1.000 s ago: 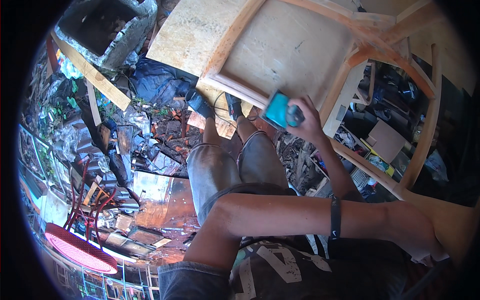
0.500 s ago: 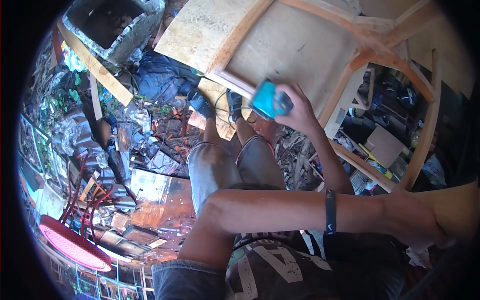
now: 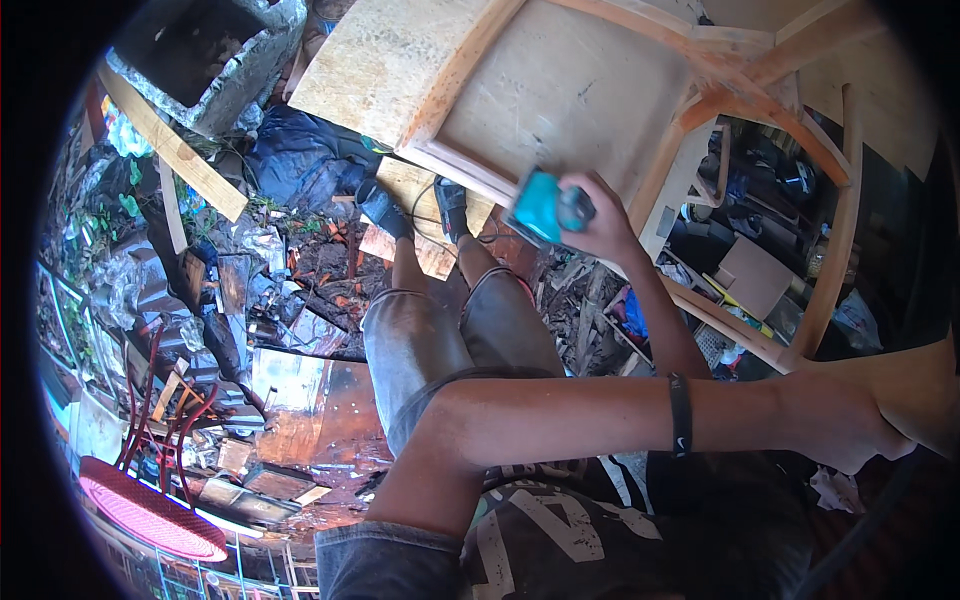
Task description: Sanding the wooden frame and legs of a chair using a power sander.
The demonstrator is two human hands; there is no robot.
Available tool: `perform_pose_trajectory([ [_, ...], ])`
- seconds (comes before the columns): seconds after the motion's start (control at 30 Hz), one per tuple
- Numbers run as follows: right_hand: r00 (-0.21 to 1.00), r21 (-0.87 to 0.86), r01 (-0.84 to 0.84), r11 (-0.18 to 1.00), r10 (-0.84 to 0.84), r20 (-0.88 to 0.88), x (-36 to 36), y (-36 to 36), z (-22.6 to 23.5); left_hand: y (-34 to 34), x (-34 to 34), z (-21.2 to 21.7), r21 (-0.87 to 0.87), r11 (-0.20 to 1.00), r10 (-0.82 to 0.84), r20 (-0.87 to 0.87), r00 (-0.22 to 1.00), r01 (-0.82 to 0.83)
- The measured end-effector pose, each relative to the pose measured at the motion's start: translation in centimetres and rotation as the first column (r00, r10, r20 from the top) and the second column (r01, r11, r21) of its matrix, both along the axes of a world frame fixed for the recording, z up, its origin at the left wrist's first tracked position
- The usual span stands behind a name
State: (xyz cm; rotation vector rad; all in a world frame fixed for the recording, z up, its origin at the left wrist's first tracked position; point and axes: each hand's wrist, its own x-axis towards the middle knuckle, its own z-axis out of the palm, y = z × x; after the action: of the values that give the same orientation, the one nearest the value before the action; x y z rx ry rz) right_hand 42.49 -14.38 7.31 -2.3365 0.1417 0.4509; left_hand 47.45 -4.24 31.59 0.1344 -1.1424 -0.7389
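Observation:
My right hand [image 3: 602, 218] is closed round a teal power sander [image 3: 540, 207]. The sander lies against the near rail [image 3: 466, 172] of a wooden furniture frame, at the rail's right end; its motion blurs it slightly. Behind the rail is a pale flat panel [image 3: 570, 95] with curved orange-brown struts [image 3: 740, 100] joining at its right. My left arm crosses in front of my body, a dark band on the wrist. At the far right my left hand [image 3: 840, 418] grips the edge of a broad light-brown wooden part [image 3: 915, 385]; some fingertips are hidden.
A rough stone basin [image 3: 205, 60] stands at the top left, with a loose plank [image 3: 175, 145] beside it. Scrap wood and rubbish cover the left ground. A red round-seated stool [image 3: 150, 510] lies tipped over. A cable [image 3: 420, 215] runs by my feet.
The sander in my right hand has moved slightly right and nearer along the rail. My left hand stays on the wood, and the whole view has shifted a little.

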Motion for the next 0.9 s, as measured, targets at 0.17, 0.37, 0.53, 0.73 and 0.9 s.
perform_pose_trajectory([
  [0.17, 0.995, 0.054, -0.102, 0.993, 0.101, 0.008, 8.8, 6.6, -0.9, -0.4, -1.3, 0.4, 0.019, 1.000, 0.010, -0.054, 0.999, -0.009],
  [0.37, 0.989, 0.008, -0.115, 0.993, 0.114, 0.095, 6.8, 6.1, -0.7, -0.1, -1.4, 0.1, 0.054, 0.998, 0.043, -0.083, 0.996, -0.039],
  [0.53, 0.997, -0.060, 0.001, 0.998, -0.005, -0.073, -3.6, -0.9, 0.9, -0.1, -0.9, 0.5, 0.055, 0.996, 0.075, -0.103, 0.992, -0.070],
  [0.73, 0.989, -0.166, -0.013, 0.986, -0.012, -0.146, -8.1, -5.1, 1.7, -0.5, -0.2, 1.0, 0.068, 0.994, 0.096, -0.089, 0.991, -0.090],
  [0.9, 0.998, -0.052, -0.005, 0.999, 0.001, -0.065, -5.7, -3.1, 0.4, -0.6, 0.9, 1.4, 0.101, 0.989, 0.115, -0.092, 0.989, -0.106],
])
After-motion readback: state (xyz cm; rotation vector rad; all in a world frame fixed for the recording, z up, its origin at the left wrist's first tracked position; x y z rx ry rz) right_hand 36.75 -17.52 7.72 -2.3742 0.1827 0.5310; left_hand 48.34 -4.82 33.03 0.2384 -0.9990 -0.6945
